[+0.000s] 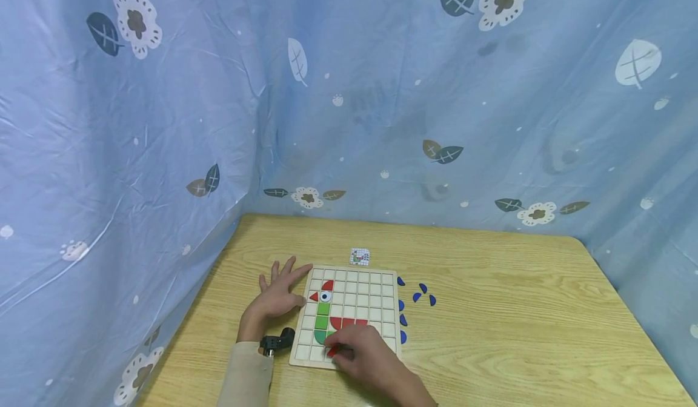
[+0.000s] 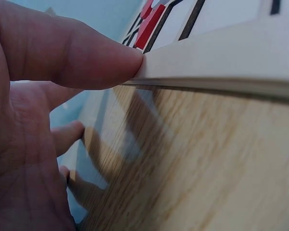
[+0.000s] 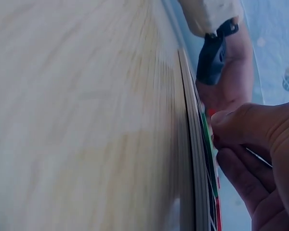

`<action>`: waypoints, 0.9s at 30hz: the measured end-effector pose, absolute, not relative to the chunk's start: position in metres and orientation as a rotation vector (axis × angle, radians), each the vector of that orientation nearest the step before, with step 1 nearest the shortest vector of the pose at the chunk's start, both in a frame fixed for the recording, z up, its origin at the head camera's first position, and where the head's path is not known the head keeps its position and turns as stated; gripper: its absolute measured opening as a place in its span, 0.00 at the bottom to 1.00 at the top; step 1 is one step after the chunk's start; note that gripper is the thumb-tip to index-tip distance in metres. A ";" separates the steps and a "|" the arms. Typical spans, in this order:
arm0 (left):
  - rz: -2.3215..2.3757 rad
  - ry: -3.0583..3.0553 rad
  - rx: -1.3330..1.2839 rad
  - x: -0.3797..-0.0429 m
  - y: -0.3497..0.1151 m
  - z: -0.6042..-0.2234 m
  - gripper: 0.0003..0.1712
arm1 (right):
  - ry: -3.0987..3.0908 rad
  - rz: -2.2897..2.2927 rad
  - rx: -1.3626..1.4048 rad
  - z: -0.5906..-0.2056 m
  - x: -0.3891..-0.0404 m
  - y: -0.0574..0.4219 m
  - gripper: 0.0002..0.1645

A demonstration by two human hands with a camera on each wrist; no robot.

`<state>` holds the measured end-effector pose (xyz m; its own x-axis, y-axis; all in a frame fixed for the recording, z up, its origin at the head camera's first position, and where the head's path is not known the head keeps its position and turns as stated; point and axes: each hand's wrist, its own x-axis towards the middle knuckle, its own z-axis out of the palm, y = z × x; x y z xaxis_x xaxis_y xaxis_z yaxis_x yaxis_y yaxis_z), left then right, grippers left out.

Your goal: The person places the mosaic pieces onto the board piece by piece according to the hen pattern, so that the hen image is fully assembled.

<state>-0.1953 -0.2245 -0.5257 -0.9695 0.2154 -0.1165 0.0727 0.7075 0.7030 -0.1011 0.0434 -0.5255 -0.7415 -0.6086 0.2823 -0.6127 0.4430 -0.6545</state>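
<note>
A pale wooden grid board (image 1: 373, 293) lies on the table with flat coloured pieces in its cells. My left hand (image 1: 276, 299) is spread at its left side, fingers straight, and the thumb (image 2: 101, 60) touches the board's edge. Over the lower cells my right hand (image 1: 369, 357) pinches a small red piece (image 1: 333, 350) between thumb and fingertips; its full shape is hidden. On the board are a red beak triangle (image 1: 314, 297), an eye tile (image 1: 325, 296), green squares (image 1: 322, 321), a green rounded piece (image 1: 320, 337) and a red row (image 1: 348, 323), partly covered by the right hand.
Several blue half-round pieces (image 1: 432, 300) lie to the right of the board, some right at its edge. A small picture card (image 1: 359, 257) rests behind it. The wooden table (image 1: 507, 316) meets a blue patterned curtain (image 1: 382, 122) at the back and sides.
</note>
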 end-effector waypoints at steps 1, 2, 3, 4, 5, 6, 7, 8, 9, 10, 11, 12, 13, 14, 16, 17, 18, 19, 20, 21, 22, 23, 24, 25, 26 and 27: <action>1.106 2.725 0.231 -0.195 -0.224 -0.526 0.51 | -2.677 1.185 1.133 -0.525 -0.101 0.042 0.14; 1.105 2.725 0.230 -0.195 -0.225 -0.526 0.51 | -2.689 1.158 1.140 -0.525 -0.101 0.041 0.14; 1.107 2.725 0.229 -0.195 -0.225 -0.526 0.51 | -2.703 1.130 1.146 -0.525 -0.101 0.041 0.14; 1.108 2.725 0.228 -0.195 -0.225 -0.526 0.51 | -2.710 1.099 1.155 -0.525 -0.100 0.040 0.14; 1.108 2.724 0.227 -0.195 -0.225 -0.526 0.51 | -2.710 1.071 1.165 -0.525 -0.101 0.040 0.14; 1.108 2.722 0.226 -0.195 -0.225 -0.525 0.51 | -2.709 1.051 1.173 -0.524 -0.101 0.040 0.15; 1.110 2.722 0.225 -0.195 -0.224 -0.525 0.51 | -2.708 1.036 1.179 -0.524 -0.101 0.040 0.15; 1.111 2.720 0.225 -0.195 -0.225 -0.525 0.51 | -2.707 1.026 1.181 -0.524 -0.100 0.040 0.15; 1.112 2.719 0.226 -0.195 -0.225 -0.526 0.51 | -2.708 1.021 1.179 -0.524 -0.100 0.040 0.15; 1.110 2.719 0.227 -0.195 -0.225 -0.526 0.51 | -2.709 1.018 1.176 -0.524 -0.100 0.040 0.15; 1.110 2.719 0.230 -0.196 -0.225 -0.526 0.51 | -2.709 1.020 1.172 -0.524 -0.100 0.040 0.15; 1.110 2.718 0.232 -0.196 -0.225 -0.526 0.51 | -2.712 1.025 1.168 -0.524 -0.100 0.041 0.15; 1.111 2.719 0.235 -0.196 -0.225 -0.526 0.51 | -2.712 1.028 1.167 -0.524 -0.099 0.041 0.15; 1.111 2.718 0.239 -0.196 -0.225 -0.526 0.51 | -2.712 1.028 1.167 -0.524 -0.099 0.041 0.14; 1.113 2.718 0.244 -0.197 -0.225 -0.526 0.51 | -2.710 1.043 1.170 -0.525 -0.099 0.042 0.14; 1.117 2.717 0.247 -0.197 -0.225 -0.526 0.51 | -2.704 1.053 1.175 -0.525 -0.099 0.042 0.13; 1.120 2.716 0.248 -0.197 -0.225 -0.526 0.51 | -2.700 1.063 1.180 -0.526 -0.098 0.042 0.13; 1.123 2.715 0.249 -0.197 -0.225 -0.526 0.51 | -2.695 1.071 1.184 -0.526 -0.098 0.042 0.13; 1.125 2.714 0.249 -0.197 -0.225 -0.526 0.51 | -2.687 1.079 1.188 -0.527 -0.098 0.043 0.12; 1.127 2.713 0.248 -0.197 -0.225 -0.526 0.51 | -2.680 1.092 1.191 -0.528 -0.098 0.043 0.12; 1.129 2.713 0.248 -0.197 -0.225 -0.526 0.51 | -2.672 1.094 1.195 -0.528 -0.098 0.043 0.12; 1.129 2.712 0.248 -0.197 -0.225 -0.526 0.51 | -2.666 1.096 1.198 -0.528 -0.097 0.043 0.12; 1.129 2.714 0.248 -0.197 -0.225 -0.526 0.51 | -2.666 1.096 1.199 -0.528 -0.097 0.043 0.12; 1.128 2.715 0.248 -0.197 -0.225 -0.526 0.51 | -2.671 1.099 1.198 -0.529 -0.098 0.043 0.12; 1.125 2.717 0.247 -0.197 -0.225 -0.526 0.51 | -2.676 1.104 1.199 -0.529 -0.098 0.043 0.12; 1.123 2.718 0.247 -0.197 -0.225 -0.526 0.51 | -2.686 1.107 1.200 -0.528 -0.098 0.043 0.12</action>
<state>-0.1967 -0.2246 -0.5258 -0.9681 0.2248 -0.1109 0.0809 0.6991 0.7104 -0.0976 0.0429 -0.5285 -0.7085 -0.6531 0.2673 -0.6518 0.4606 -0.6025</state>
